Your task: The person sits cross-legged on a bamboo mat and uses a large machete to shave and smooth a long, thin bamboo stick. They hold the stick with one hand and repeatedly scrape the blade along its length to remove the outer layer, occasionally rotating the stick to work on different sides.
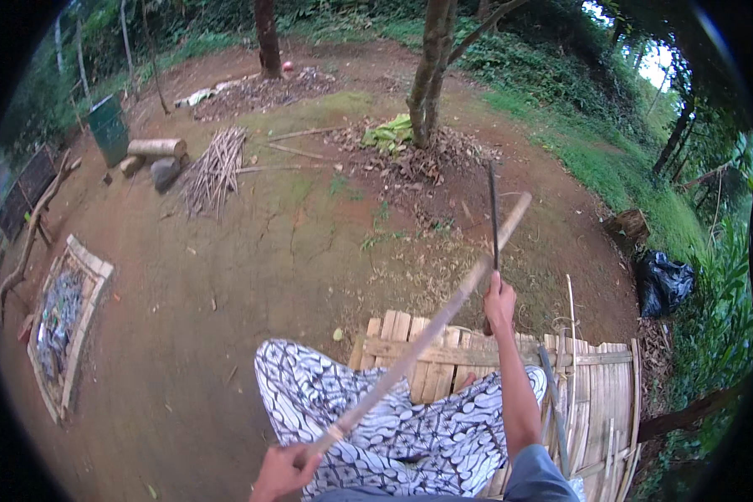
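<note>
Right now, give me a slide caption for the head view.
Seated on a bamboo platform, left hand holds a long bamboo strip; right hand holds a dark blade upright against it.

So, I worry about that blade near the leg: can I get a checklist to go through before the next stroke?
1. Left hand grips the bamboo strip at its near end: ok.
2. Right hand closed round the handle of the dark blade: ok.
3. Blade pointing up and away from the body: ok.
4. Left hand well back from where blade and strip cross: ok.
5. Patterned trouser leg lies right under the strip: not ok.
6. Blade edge actually touching the strip: cannot tell.
</note>
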`<state>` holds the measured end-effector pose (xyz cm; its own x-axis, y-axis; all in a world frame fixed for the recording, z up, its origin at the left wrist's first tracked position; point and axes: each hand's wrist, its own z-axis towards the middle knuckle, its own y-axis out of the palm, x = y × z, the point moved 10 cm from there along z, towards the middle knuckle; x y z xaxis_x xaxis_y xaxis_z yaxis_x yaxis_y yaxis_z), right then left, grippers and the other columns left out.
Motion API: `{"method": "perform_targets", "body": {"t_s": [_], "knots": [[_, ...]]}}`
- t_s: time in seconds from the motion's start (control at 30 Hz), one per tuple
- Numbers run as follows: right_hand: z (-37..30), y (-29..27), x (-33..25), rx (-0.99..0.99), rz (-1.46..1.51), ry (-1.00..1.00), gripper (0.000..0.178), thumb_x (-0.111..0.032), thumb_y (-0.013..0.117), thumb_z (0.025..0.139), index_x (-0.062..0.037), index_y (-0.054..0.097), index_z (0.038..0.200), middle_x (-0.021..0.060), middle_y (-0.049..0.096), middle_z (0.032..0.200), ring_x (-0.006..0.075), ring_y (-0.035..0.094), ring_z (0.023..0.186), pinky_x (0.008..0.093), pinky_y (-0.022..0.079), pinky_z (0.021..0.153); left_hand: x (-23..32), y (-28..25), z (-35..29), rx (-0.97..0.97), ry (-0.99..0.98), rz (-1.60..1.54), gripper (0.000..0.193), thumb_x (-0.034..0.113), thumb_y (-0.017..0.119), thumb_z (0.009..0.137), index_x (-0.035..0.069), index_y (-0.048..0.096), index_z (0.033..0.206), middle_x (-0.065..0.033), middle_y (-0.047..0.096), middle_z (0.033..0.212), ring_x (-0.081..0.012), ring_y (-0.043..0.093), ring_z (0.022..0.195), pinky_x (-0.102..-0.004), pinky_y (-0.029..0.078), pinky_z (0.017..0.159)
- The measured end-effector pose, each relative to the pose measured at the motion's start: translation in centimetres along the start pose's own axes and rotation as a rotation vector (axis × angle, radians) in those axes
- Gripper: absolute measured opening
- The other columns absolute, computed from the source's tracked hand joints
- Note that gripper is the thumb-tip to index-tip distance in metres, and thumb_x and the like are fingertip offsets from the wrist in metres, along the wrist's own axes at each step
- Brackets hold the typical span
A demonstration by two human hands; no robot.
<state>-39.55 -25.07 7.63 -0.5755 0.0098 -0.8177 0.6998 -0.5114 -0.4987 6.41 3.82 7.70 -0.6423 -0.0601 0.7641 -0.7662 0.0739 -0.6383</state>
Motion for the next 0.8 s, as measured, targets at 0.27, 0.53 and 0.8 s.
{"method": "perform_targets", "body": {"t_s": [0.27, 0.53, 0.8], "knots": [[-8.6, 3.2, -1.8, -0.165, 0.775, 0.320, 0.026, -0.022, 0.071, 0.085, -0.0024, 0.054, 0.085, -0.0012, 0.049, 0.054, 0.0074, 0.044, 0.039, 0.0236, 0.034, 0.035, 1.6, 4.1, 1.9, 0.065, 0.208, 0.000, 0.021, 0.021, 0.073, 0.077, 0.001, 0.066, 0.075, -0.0113, 0.057, 0.054, -0.0207, 0.058, 0.044, -0.0315, 0.044, 0.044], [-10.7, 3.0, -6.2, -0.334, 0.957, 0.363, 0.020, -0.013, 0.068, 0.086, -0.0040, 0.053, 0.076, -0.0005, 0.049, 0.053, 0.0090, 0.044, 0.041, 0.0252, 0.035, 0.039, 0.4, 5.6, 3.4, -0.143, 0.116, -0.075, 0.029, 0.028, 0.075, 0.076, 0.001, 0.067, 0.083, -0.0145, 0.064, 0.067, -0.0225, 0.065, 0.062, -0.0337, 0.051, 0.059], [-12.2, 3.7, -11.1, -0.400, 0.931, 0.198, 0.020, -0.013, 0.067, 0.087, -0.0035, 0.053, 0.077, -0.0017, 0.049, 0.055, 0.0062, 0.044, 0.043, 0.0240, 0.034, 0.040, 4.6, 12.9, 3.9, -0.666, -0.119, -0.951, 0.029, 0.023, 0.047, 0.099, -0.002, 0.055, 0.111, -0.0078, 0.065, 0.084, -0.0131, 0.059, 0.066, -0.0261, 0.047, 0.059]]}}
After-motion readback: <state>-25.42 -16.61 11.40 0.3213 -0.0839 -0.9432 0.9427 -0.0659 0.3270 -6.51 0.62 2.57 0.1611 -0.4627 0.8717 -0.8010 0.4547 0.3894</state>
